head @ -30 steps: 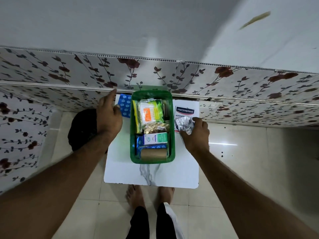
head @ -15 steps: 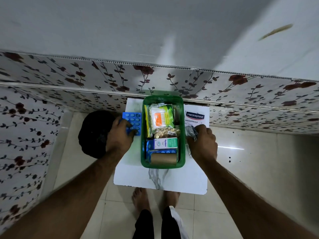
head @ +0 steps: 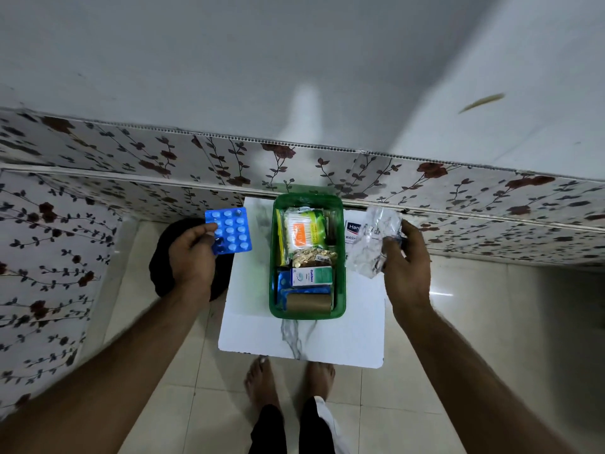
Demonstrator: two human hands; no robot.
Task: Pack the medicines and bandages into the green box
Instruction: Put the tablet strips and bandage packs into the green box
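Blue strip: a blue blister strip [head: 230, 231] of pale round tablets, tilted, held left of the green box and clear of the table top.
Left hand: the left hand [head: 192, 253] grips the strip at its near left edge, thumb on the face, fingers behind; the forearm runs in from the lower left.
Right hand: the right hand [head: 405, 267] holds a crinkled silver foil strip [head: 373, 241] up off the table, right of the box, fingers curled round its right edge.
Green box: the green box [head: 340, 257] stands in the middle of the white table [head: 353, 326], its long side running away from the person, its far end near the wall.
Box contents: at the far end a pack of cotton buds [head: 305, 228] in green and orange wrap; a yellow packet [head: 280, 237] on edge along the left wall; a bag of small golden pieces [head: 312, 257] in the middle; a white and green carton [head: 311, 276] lying over another blue strip [head: 284, 285]; a brown roll [head: 309, 302] across the near end.
Beside the box: a white Hansaplast pack [head: 353, 231] lies on the table to the right, partly hidden by the foil strip.
Around: a round black object [head: 163, 257] on the floor to the left, partly hidden by the left hand; floral wall panels [head: 131, 158] behind; two bare feet [head: 262, 378] under the table's near edge on pale tiles.
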